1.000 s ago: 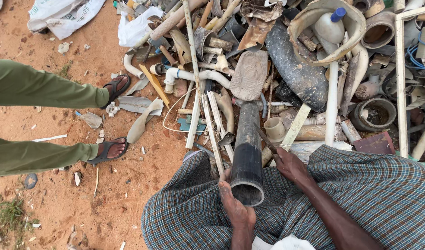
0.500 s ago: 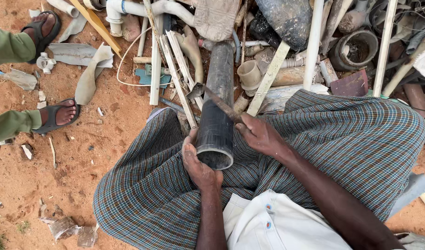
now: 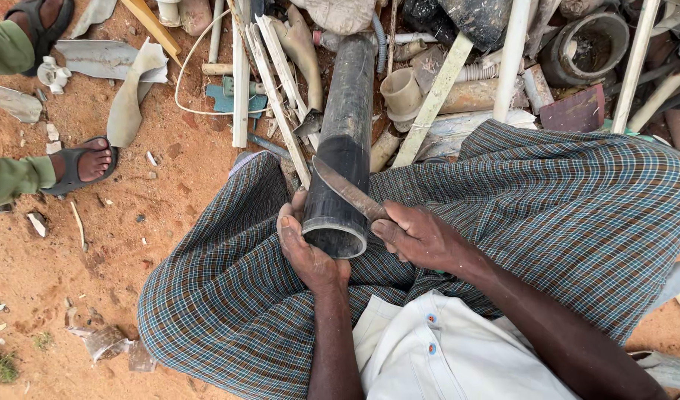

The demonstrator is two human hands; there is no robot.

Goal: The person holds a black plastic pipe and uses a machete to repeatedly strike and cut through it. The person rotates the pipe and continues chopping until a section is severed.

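Red dirt ground, scrap pile ahead. My left hand (image 3: 306,248) grips black pipe (image 3: 343,159) near its open end on my lap; right hand (image 3: 421,237) clenches knife (image 3: 347,191), blade across pipe just beyond. Cutting stage; needs firm steady pressure.

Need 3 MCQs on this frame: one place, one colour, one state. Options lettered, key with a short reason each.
1. Where does the knife blade lie?
A. Across the black pipe, near its open end
B. On the sand beside the sandal
C. Inside the pipe

2. What colour is the long pipe that the hands hold?
A. White
B. Black
C. Blue

3. How is the left hand placed?
A. Flat on the ground
B. Clear of the pipe
C. Gripping the pipe's near end from the side

Key: 1 A, the blade slants over the pipe's top, held by the right hand. 2 B, its wall is dark black. 3 C, the fingers wrap beside the open rim.
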